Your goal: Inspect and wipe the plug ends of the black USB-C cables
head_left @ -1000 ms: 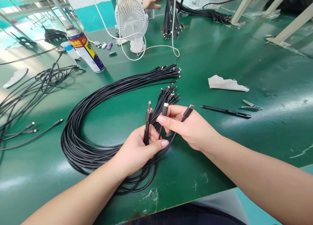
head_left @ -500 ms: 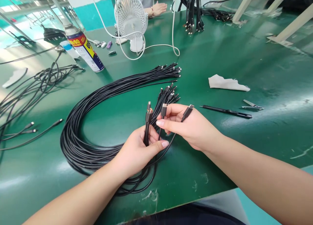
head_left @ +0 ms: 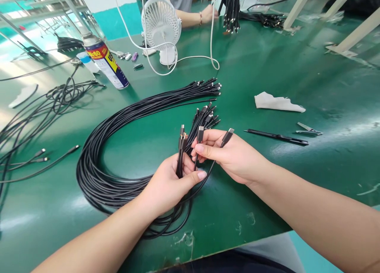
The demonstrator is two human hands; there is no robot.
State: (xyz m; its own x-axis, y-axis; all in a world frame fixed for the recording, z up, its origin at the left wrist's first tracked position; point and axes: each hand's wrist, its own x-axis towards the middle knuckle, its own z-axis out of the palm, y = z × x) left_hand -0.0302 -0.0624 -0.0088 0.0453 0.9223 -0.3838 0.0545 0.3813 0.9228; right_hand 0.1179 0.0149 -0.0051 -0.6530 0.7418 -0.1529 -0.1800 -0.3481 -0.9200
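Observation:
Several black cables (head_left: 181, 160) stand upright in my left hand (head_left: 170, 182), which is closed around them just below their plugs. My right hand (head_left: 234, 156) pinches one black USB-C cable (head_left: 200, 135) between thumb and fingers, right beside that group. A second cable plug (head_left: 227, 137) rests across the fingers of the same hand, its metal tip pointing up and to the right. Behind both hands, a large bundle of black cables (head_left: 89, 146) lies on the green table in a U-shaped curve, its two ends toward the middle.
A spray can (head_left: 108, 63) and a white fan (head_left: 162, 25) stand at the back left. Loose cables (head_left: 56, 102) tangle at left. Black tweezers (head_left: 276, 136), small snips (head_left: 309, 129) and a white cloth scrap (head_left: 278, 102) lie at right. A co-worker's hand (head_left: 209, 14) is across the table.
My hands keep nearly the same pose and hold; the whole view has shifted slightly. Across the table, the co-worker's hand has moved right, to the hanging cable bundle.

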